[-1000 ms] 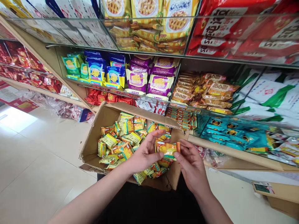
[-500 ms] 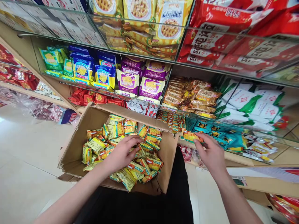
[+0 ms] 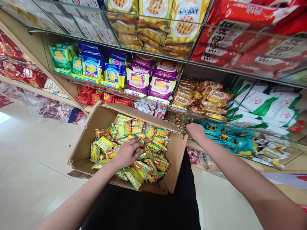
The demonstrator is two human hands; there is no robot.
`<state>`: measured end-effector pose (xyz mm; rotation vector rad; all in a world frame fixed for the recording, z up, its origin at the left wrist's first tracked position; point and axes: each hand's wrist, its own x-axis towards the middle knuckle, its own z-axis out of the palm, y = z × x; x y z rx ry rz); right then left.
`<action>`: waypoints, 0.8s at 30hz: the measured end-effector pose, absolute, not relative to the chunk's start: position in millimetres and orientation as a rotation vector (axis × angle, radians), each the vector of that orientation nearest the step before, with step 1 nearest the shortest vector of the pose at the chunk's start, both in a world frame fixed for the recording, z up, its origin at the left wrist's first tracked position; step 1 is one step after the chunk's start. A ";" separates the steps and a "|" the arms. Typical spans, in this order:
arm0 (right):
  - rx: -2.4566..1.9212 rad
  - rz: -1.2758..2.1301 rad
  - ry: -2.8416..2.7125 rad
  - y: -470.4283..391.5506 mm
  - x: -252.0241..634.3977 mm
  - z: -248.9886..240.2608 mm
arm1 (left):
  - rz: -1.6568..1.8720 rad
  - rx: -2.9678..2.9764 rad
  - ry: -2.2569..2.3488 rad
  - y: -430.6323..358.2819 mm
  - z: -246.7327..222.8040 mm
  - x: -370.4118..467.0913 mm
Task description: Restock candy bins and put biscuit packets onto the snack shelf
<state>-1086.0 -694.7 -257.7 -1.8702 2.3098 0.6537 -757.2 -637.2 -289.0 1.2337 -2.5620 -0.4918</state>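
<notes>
An open cardboard box (image 3: 176, 161) rests by my lap, holding many small yellow and orange snack packets (image 3: 134, 177). My left hand (image 3: 129, 152) lies palm down on the packets inside it, fingers spread and loosely bent. Beyond the box's right corner, my right hand (image 3: 195, 130) reaches into the lowest shelf compartment, beside a stack of small orange-brown packets (image 3: 178, 120). Its fingers are hidden behind the hand and the shelf edge, so what they hold does not show. Teal packets (image 3: 224, 137) lie just right of that wrist.
Glass-fronted shelves carry purple biscuit bags (image 3: 161, 84), blue bags (image 3: 92, 67), brown-wrapped packs (image 3: 216, 95), white and green bags (image 3: 261, 102) and red bags (image 3: 223, 38). Plastic-wrapped goods (image 3: 52, 107) lie on the floor at left.
My right hand has moved left and forward into the low shelf; the packet it held is no longer visible. The left hand stays on the packets. The view has shifted slightly.
</notes>
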 end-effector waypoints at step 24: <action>-2.023 0.753 2.257 -687.5 -1087.1 -276.6 | -0.478 1.125 -2.517 -638.3 -289.1 -745.0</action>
